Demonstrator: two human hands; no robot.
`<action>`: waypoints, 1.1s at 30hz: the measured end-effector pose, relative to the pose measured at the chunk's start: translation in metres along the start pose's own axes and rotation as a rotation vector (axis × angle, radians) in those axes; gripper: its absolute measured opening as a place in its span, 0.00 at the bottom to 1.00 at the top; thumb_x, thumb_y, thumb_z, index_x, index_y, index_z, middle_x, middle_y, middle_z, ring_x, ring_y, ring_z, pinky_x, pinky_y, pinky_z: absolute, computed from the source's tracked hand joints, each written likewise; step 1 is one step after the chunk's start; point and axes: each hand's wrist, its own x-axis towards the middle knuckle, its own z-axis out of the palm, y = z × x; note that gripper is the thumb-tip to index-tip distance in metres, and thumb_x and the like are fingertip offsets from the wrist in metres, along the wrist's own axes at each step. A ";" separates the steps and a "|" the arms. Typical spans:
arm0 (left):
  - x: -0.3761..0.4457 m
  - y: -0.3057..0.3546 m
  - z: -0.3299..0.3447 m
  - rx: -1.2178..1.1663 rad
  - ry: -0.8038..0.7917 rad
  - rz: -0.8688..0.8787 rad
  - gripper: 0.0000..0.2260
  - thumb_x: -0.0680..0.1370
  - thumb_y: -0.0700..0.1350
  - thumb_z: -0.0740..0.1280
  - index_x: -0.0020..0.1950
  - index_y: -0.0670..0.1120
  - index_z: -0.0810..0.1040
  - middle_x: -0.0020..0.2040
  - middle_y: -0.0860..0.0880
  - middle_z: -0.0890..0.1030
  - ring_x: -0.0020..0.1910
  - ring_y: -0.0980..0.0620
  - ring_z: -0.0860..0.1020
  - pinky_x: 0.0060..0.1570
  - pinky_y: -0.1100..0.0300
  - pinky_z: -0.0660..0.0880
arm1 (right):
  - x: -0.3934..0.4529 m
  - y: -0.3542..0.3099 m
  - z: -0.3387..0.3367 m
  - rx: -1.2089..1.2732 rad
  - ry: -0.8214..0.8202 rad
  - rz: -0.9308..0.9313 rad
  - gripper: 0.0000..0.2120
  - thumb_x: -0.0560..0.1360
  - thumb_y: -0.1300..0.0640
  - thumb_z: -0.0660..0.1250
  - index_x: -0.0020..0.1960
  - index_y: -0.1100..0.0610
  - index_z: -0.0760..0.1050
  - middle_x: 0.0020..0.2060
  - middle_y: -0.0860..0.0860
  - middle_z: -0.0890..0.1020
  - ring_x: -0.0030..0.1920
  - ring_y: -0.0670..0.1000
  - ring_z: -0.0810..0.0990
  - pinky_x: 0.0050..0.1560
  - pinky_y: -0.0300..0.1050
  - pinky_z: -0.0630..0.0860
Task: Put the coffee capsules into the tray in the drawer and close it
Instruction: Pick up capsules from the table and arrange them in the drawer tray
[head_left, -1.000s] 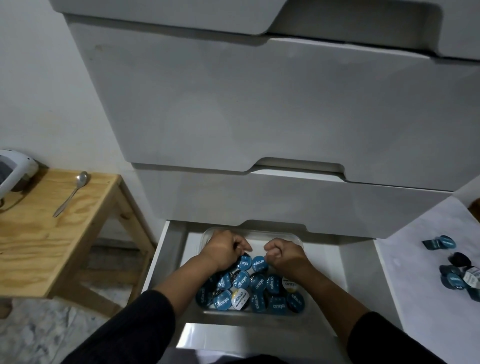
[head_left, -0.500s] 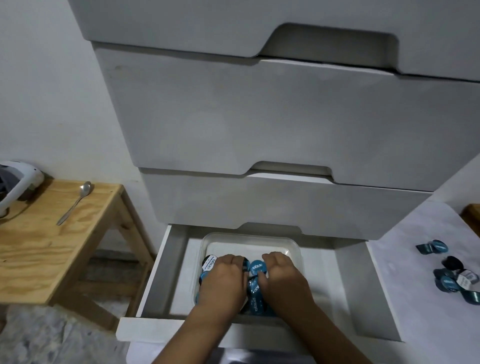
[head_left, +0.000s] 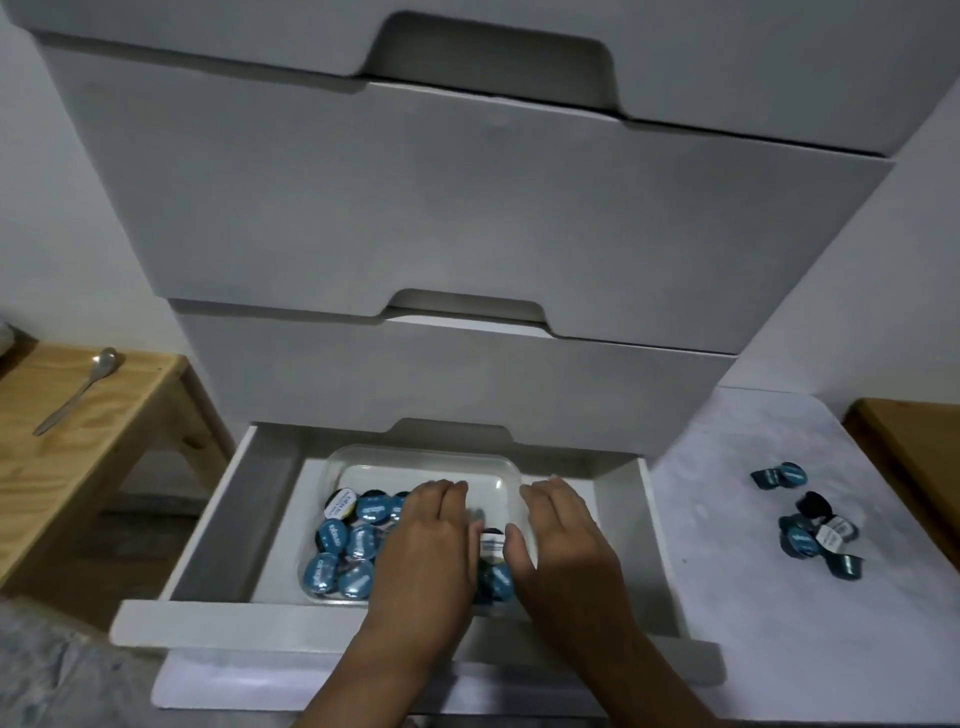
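Both hands are flattening out now, where a second ago they were balled into fists. Left hand (head_left: 426, 540) is lying palm-down with its grip released, fingers spread over the pile of blue-lidded coffee capsules (head_left: 347, 545) sitting in the clear plastic tray (head_left: 415, 460) inside the open white bottom drawer (head_left: 260, 525). Right hand (head_left: 563, 535) is hovering loose at the tray's right edge, grip also released, holding nothing. More blue and black capsules (head_left: 810, 525) are lying scattered on the white marbled counter (head_left: 737, 597) to the right, well apart from the drawer. Over on the wooden side table (head_left: 78, 457) a metal spoon (head_left: 78, 389) is resting.
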 end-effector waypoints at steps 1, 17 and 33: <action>-0.001 0.012 0.004 -0.010 0.010 0.016 0.23 0.80 0.51 0.56 0.74 0.50 0.56 0.73 0.51 0.62 0.72 0.54 0.59 0.70 0.62 0.59 | -0.003 0.010 -0.008 0.006 0.030 0.010 0.15 0.71 0.58 0.61 0.49 0.67 0.80 0.47 0.62 0.84 0.50 0.59 0.83 0.50 0.51 0.81; -0.021 0.261 0.162 -0.195 -0.220 0.101 0.20 0.80 0.55 0.55 0.71 0.55 0.63 0.72 0.54 0.67 0.70 0.56 0.65 0.69 0.61 0.62 | -0.128 0.282 -0.065 0.120 -0.050 0.392 0.20 0.74 0.51 0.61 0.63 0.59 0.72 0.60 0.57 0.78 0.61 0.54 0.76 0.59 0.43 0.72; 0.076 0.323 0.277 -0.368 -0.404 0.008 0.16 0.76 0.44 0.64 0.65 0.47 0.72 0.59 0.44 0.77 0.60 0.47 0.73 0.56 0.64 0.65 | -0.112 0.425 -0.017 0.325 -0.151 0.869 0.16 0.72 0.54 0.69 0.58 0.57 0.74 0.51 0.57 0.76 0.47 0.54 0.78 0.51 0.44 0.74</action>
